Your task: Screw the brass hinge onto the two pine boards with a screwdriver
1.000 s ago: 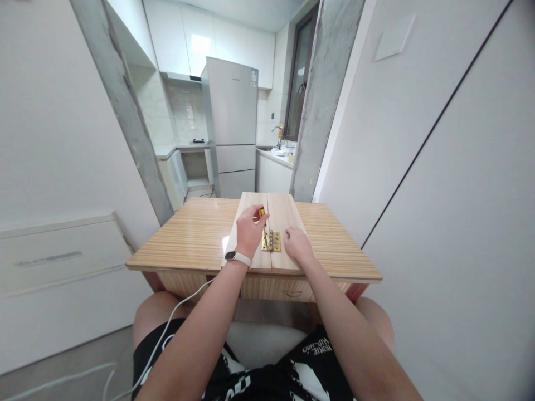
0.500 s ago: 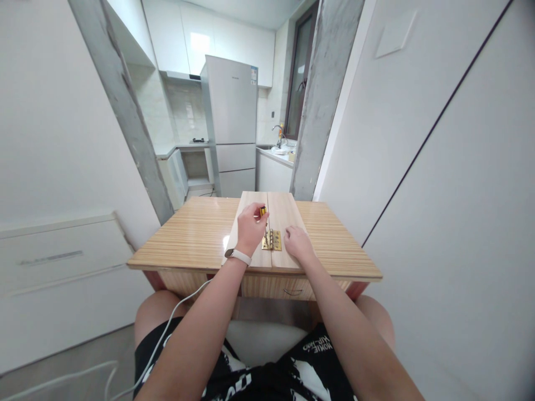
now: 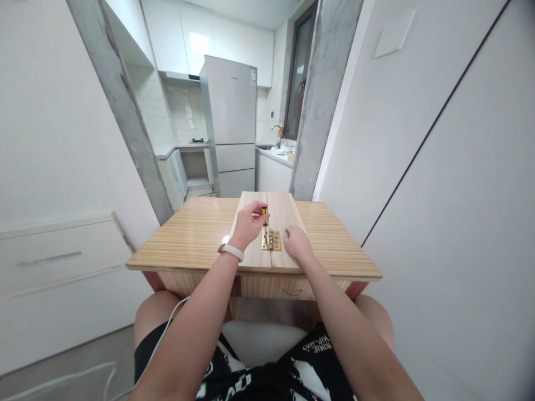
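In my left hand (image 3: pixel 249 224) is a small screwdriver (image 3: pixel 265 214) with a yellow and black handle, pinched between thumb and fingers. It stands upright, its shaft pointing down at the left leaf of a brass hinge (image 3: pixel 275 240). The hinge lies unfolded across the seam of two pale wooden boards (image 3: pixel 254 201). My right hand (image 3: pixel 297 241) rests on the right board beside the hinge, its fingers curled in. What those fingers may hold is hidden.
Beneath the boards is a striped wooden table (image 3: pixel 200 223) with a drawer (image 3: pixel 267 287) at its front. A white cable (image 3: pixel 169 322) runs past my left leg. A fridge (image 3: pixel 233 106) stands beyond the table, and a white wall (image 3: pixel 438 195) is on the right.
My left hand has turned and its wrist has shifted slightly left, showing more of the screwdriver handle. My right hand stays in place.
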Demonstrator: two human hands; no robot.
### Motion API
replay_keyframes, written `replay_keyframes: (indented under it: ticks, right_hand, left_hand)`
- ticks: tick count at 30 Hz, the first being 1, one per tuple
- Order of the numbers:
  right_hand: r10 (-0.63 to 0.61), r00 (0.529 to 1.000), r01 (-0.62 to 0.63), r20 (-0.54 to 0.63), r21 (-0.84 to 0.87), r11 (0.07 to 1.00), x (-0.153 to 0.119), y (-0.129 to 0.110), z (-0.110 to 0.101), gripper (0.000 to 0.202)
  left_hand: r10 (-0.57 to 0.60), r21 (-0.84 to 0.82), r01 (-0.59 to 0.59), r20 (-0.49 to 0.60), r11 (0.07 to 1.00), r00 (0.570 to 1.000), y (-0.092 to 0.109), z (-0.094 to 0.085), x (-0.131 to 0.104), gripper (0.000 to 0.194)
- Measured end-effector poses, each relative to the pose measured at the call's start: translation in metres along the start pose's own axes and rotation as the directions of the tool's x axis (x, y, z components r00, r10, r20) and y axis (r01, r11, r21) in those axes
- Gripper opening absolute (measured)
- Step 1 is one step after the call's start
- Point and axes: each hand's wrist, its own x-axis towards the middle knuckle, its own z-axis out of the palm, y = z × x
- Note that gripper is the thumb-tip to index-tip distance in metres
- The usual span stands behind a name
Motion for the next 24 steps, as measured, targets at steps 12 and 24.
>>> replay_keyframes:
  ticks: [12, 24]
  right_hand:
    - [-0.015, 1.0, 0.015, -0.02, -0.008, 1.0, 0.0, 0.001, 0.001, 0.031]
    - [-0.012, 1.0, 0.012, -0.023, 0.003, 1.0, -0.001, 0.001, 0.0, 0.03]
  left_hand:
    - [0.004, -0.02, -0.002, 0.096, 1.0, 0.995, 0.002, -0.007, 0.005, 0.024]
    - [-0.014, -0.006, 0.015, 0.144, 1.0, 0.989, 0.007, -0.011, 0.008, 0.022]
